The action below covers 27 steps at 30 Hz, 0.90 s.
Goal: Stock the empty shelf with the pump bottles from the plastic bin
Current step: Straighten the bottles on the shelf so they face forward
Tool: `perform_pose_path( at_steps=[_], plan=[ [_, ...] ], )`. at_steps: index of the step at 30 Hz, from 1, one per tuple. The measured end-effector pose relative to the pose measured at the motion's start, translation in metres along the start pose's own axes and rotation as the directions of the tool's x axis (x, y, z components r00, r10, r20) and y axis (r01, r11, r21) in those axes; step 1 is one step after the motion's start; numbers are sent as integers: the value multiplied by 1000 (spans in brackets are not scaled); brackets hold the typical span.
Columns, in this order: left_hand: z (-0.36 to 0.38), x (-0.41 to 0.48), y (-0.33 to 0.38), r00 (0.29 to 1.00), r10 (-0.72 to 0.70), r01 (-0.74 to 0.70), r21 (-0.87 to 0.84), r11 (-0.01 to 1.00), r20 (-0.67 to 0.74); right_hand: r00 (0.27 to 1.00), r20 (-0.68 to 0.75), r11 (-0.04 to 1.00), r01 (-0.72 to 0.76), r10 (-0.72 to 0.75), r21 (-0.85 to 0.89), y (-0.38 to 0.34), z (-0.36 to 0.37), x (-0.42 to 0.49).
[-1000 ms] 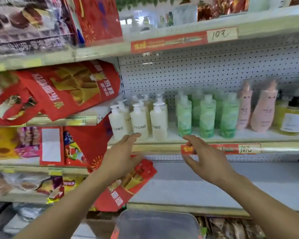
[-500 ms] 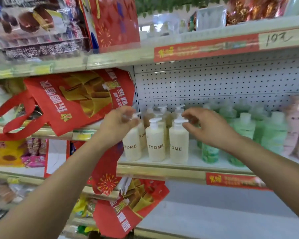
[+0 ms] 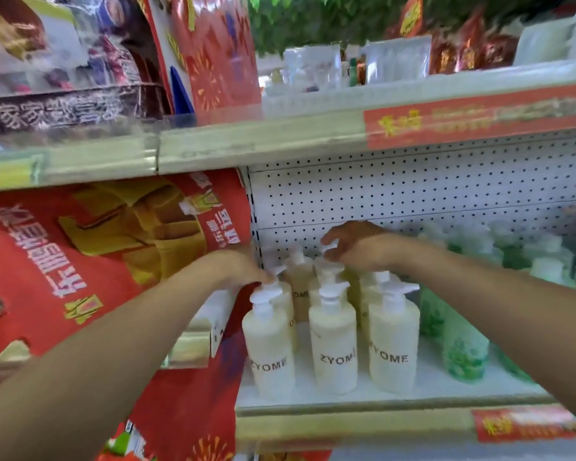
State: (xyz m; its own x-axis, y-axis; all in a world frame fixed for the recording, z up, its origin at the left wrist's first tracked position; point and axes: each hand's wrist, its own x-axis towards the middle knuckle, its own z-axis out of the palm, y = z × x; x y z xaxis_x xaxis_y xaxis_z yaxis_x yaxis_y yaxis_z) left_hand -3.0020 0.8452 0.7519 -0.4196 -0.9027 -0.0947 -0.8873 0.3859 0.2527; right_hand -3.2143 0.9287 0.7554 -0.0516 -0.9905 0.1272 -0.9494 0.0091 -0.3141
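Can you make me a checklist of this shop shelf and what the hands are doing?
Surface: white shelf, bottles standing on it.
Job's things: cream pump bottles, three upright in front, more behind.
Clutter: nothing seen.
Hands: left hand at the rear-left pumps; right hand over the rear pumps; hold unclear.
Cables: nothing seen.
Surroundings: green bottles to the right, red bag to the left, pegboard behind.

Cream-coloured pump bottles [image 3: 333,347] with white pump heads [image 3: 334,291] and ZYOME lettering stand upright on the white shelf [image 3: 429,384], three across the front near its left end, more packed close behind them toward the perforated back panel [image 3: 413,194].
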Motion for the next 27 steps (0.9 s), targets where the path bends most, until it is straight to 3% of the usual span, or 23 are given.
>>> perform_pose_path(
  at_steps=[4, 10, 27],
  plan=[
    [11, 21, -5, 997, 37, -24, -189, 982, 65, 993, 114, 994, -13, 25, -108, -8, 15, 27],
    [17, 33, -3, 987, 152, -150, 44, 988, -51, 997, 45, 998, -61, 62, -36, 9, 36, 40],
    [29, 55, 24, 951, 303, -304, -13, 953, -57, 996, 41, 982, -70, 79, -173, 22, 34, 37]
  ],
)
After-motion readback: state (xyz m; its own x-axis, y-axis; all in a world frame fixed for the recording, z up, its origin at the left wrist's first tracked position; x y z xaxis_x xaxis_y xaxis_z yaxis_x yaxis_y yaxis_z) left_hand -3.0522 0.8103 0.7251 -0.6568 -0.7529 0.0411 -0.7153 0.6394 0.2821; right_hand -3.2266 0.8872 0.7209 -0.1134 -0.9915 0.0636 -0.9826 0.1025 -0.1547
